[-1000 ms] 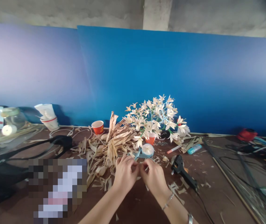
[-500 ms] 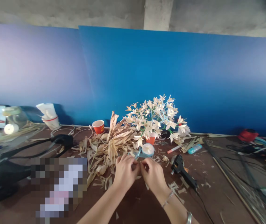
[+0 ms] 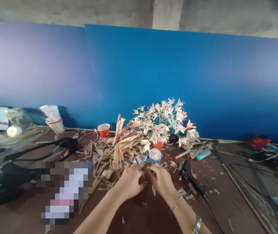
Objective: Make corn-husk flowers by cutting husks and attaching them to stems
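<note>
My left hand (image 3: 132,180) is closed, its fingers curled and thumb tip turned toward the other hand. Just to its right, my right hand (image 3: 161,180) is closed in a pinch, with a bracelet and a bangle on that arm. Whatever the fingertips hold is too small or hidden to name. A small pale shred (image 3: 153,190) shows just below the right fingertips; I cannot tell whether it is held or lies on the table. Beyond the hands lies a roll of light-blue ribbon or tape (image 3: 155,155), its loose strip running toward the left fingers.
White flowers on green stems (image 3: 162,122) stand in an orange cup (image 3: 158,143). Dried husks (image 3: 119,152) pile up left of them. A black glue gun (image 3: 190,177) with a cord lies right of my hands, near a light-blue case (image 3: 203,155). Behind stands a red cup (image 3: 104,130).
My hands have drawn slightly apart, the left one shifting a little left. The pale shred now shows below the right fingertips. The view has shifted slightly.
</note>
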Action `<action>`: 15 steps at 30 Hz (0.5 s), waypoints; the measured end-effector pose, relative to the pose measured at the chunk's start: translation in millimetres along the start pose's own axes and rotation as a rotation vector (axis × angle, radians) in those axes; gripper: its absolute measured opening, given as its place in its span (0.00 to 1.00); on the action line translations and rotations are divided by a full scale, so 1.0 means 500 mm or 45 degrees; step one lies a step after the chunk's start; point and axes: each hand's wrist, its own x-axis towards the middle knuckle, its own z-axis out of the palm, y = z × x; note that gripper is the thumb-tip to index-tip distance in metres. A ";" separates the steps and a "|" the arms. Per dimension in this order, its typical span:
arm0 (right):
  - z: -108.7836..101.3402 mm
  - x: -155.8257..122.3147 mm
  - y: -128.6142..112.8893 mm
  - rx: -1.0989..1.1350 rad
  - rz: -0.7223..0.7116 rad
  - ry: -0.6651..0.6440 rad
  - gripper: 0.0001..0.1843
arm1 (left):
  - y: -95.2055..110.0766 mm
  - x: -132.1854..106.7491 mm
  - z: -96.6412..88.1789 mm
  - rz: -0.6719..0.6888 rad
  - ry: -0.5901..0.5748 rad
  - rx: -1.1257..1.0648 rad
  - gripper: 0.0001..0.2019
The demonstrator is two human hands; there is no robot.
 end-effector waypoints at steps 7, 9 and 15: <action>0.008 -0.002 0.002 -0.031 -0.084 -0.089 0.13 | 0.010 0.001 0.006 0.054 -0.020 0.125 0.06; 0.000 -0.002 0.001 0.013 -0.078 -0.055 0.14 | 0.005 0.003 0.007 0.036 -0.018 0.108 0.07; -0.031 -0.008 -0.003 0.042 -0.133 -0.171 0.09 | -0.004 0.000 -0.015 0.020 -0.131 0.107 0.04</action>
